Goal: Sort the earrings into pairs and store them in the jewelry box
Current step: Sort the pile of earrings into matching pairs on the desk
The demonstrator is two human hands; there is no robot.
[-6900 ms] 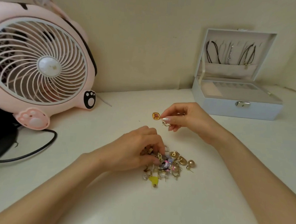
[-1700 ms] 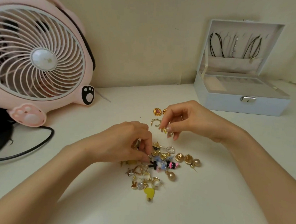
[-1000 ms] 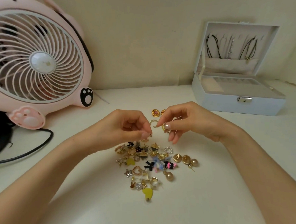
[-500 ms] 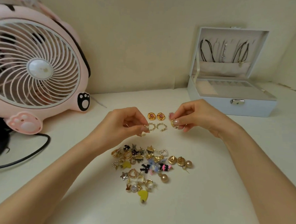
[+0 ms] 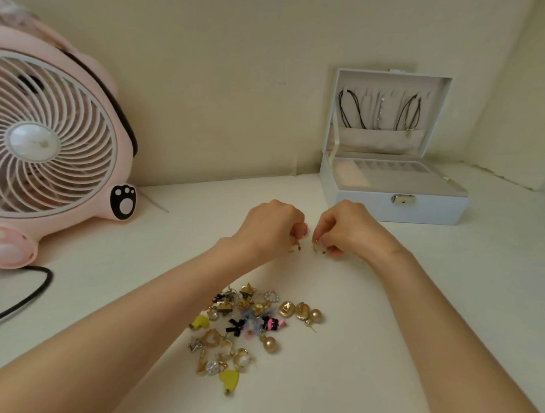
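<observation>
Earrings: left hand (image 5: 271, 230) and right hand (image 5: 345, 230), frame centre, each pinch a small gold earring between fingertips just above the table (image 5: 417, 308). Unsorted pile (image 5: 246, 328) sits lower centre, nearly all left to pair. Jewelry box (image 5: 392, 193), upper right, open, apparently no earrings stored. Pink fan (image 5: 50, 138) upper left, cable (image 5: 16, 303) well clear. Nothing blocks the box.

A loose heap of mixed earrings (image 5: 246, 328) lies at lower centre of the frame: gold studs, pearl balls, yellow hearts, a black bow, a pink-and-black charm. Small gold earrings show at centre, one (image 5: 297, 247) left, one (image 5: 317, 248) right, details too small to tell. The pale blue jewelry box (image 5: 391, 206) stands open at upper right, lid upright with necklaces hanging inside.
</observation>
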